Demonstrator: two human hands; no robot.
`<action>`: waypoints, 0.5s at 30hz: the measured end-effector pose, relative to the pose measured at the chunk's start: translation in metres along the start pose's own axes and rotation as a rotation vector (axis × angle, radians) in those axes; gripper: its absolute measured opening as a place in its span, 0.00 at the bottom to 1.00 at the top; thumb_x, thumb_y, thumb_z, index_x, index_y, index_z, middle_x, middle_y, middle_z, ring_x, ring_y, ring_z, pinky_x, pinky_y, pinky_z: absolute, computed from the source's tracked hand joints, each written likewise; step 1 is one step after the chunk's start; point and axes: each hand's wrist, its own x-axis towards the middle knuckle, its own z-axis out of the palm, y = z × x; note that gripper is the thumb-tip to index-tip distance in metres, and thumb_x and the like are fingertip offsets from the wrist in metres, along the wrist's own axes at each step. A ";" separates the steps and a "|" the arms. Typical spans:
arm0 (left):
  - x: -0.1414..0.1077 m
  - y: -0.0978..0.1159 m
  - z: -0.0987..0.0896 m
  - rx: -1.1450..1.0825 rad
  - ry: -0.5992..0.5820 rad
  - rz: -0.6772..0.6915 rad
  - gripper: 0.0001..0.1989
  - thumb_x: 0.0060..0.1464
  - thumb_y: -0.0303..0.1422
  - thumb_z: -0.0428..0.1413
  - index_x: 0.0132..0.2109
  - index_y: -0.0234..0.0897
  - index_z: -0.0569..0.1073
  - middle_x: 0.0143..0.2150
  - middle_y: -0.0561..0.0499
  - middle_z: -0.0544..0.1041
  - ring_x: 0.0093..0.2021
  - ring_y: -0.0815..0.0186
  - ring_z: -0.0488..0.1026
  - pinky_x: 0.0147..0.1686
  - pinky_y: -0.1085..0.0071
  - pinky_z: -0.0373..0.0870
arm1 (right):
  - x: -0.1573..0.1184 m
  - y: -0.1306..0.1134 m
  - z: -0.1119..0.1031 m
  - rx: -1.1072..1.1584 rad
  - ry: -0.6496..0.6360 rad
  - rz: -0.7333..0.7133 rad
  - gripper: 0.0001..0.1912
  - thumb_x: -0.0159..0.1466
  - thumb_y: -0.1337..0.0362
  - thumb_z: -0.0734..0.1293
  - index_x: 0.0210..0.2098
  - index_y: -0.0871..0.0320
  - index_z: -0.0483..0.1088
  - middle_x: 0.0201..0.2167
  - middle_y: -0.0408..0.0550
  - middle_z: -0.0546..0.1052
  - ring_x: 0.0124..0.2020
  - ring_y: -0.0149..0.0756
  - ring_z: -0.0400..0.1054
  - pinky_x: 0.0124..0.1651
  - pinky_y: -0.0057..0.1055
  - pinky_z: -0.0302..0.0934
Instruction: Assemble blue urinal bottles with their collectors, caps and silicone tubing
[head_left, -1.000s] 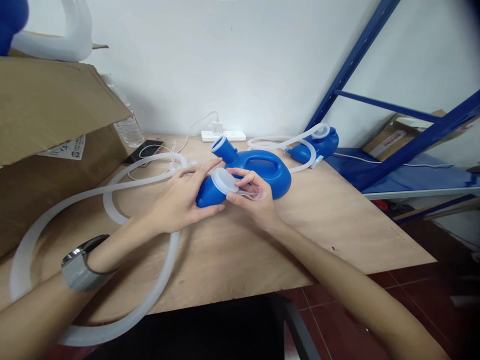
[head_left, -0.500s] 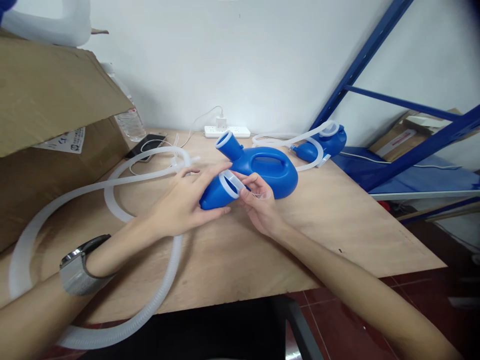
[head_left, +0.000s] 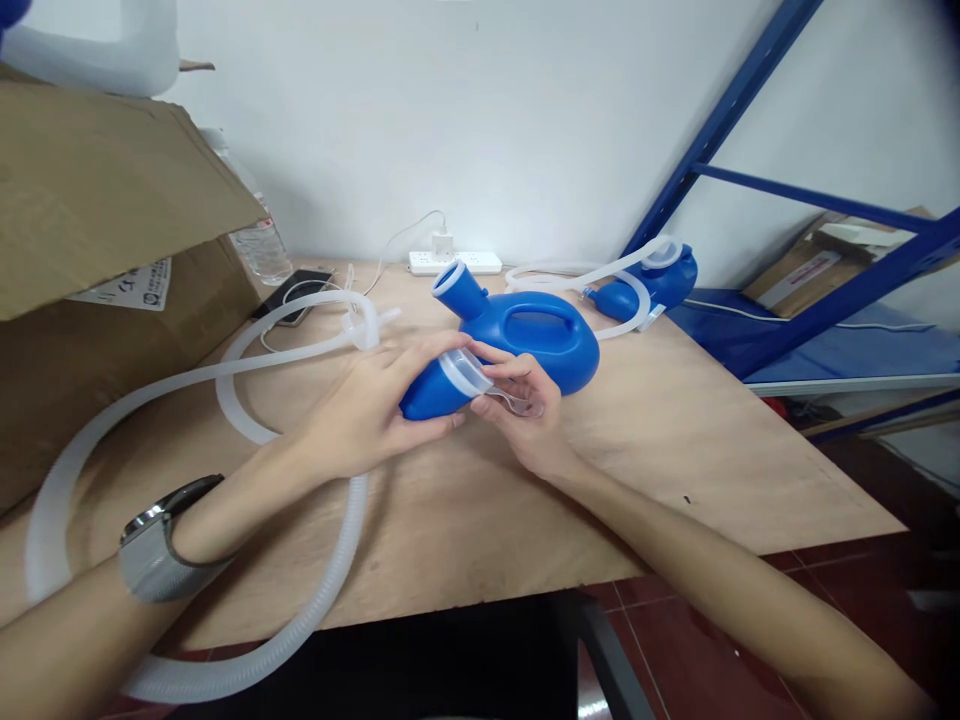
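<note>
My left hand (head_left: 367,405) is wrapped round a blue funnel-shaped cup (head_left: 431,393) with a white rim, its mouth turned to the right. Over that mouth sits a translucent plastic cap (head_left: 466,371), with a thin clear strap trailing from it. The fingers of my right hand (head_left: 529,410) are closed at the cap's right edge, the strap passing beneath them. Just behind both hands lies a blue urinal bottle (head_left: 574,352) with a moulded handle and an open, white-rimmed neck pointing up and left. The cup's narrow end is hidden by my left hand.
A long translucent hose (head_left: 341,560) loops across the left of the wooden table (head_left: 637,440) and hangs over its front edge. A cardboard box (head_left: 112,190) stands at left. Behind are a phone (head_left: 296,290), a power strip (head_left: 455,263) and another blue bottle (head_left: 675,275); a blue shelf frame (head_left: 795,335) is at right.
The translucent cap has come down over the cup's mouth, whose dark opening showed before. My right hand has shifted slightly right and down along the cap's edge. My left hand keeps its hold.
</note>
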 end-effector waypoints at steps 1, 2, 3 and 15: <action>0.000 0.001 0.000 -0.012 -0.003 0.000 0.29 0.66 0.43 0.62 0.69 0.44 0.66 0.66 0.44 0.78 0.60 0.51 0.80 0.63 0.57 0.74 | -0.001 0.000 0.001 0.002 0.001 -0.011 0.14 0.62 0.55 0.81 0.41 0.49 0.76 0.63 0.50 0.81 0.64 0.49 0.76 0.59 0.51 0.77; 0.000 0.001 -0.001 -0.021 -0.004 0.000 0.29 0.66 0.42 0.62 0.69 0.45 0.65 0.65 0.44 0.78 0.59 0.52 0.80 0.62 0.58 0.75 | -0.002 0.000 0.001 0.008 0.000 -0.021 0.14 0.62 0.56 0.81 0.41 0.49 0.76 0.64 0.50 0.80 0.65 0.49 0.76 0.59 0.51 0.77; -0.001 0.002 -0.001 -0.027 -0.006 -0.005 0.28 0.66 0.41 0.62 0.68 0.45 0.65 0.65 0.45 0.78 0.59 0.53 0.80 0.61 0.58 0.75 | -0.003 0.000 0.002 0.012 -0.003 -0.029 0.13 0.62 0.56 0.81 0.42 0.48 0.77 0.64 0.50 0.80 0.65 0.48 0.76 0.59 0.51 0.77; -0.002 -0.003 0.005 -0.022 -0.016 -0.077 0.25 0.62 0.44 0.63 0.61 0.43 0.66 0.59 0.43 0.79 0.56 0.50 0.80 0.52 0.57 0.77 | -0.013 0.008 0.004 -0.078 0.022 -0.087 0.08 0.67 0.58 0.78 0.45 0.44 0.78 0.65 0.46 0.80 0.71 0.48 0.70 0.65 0.52 0.74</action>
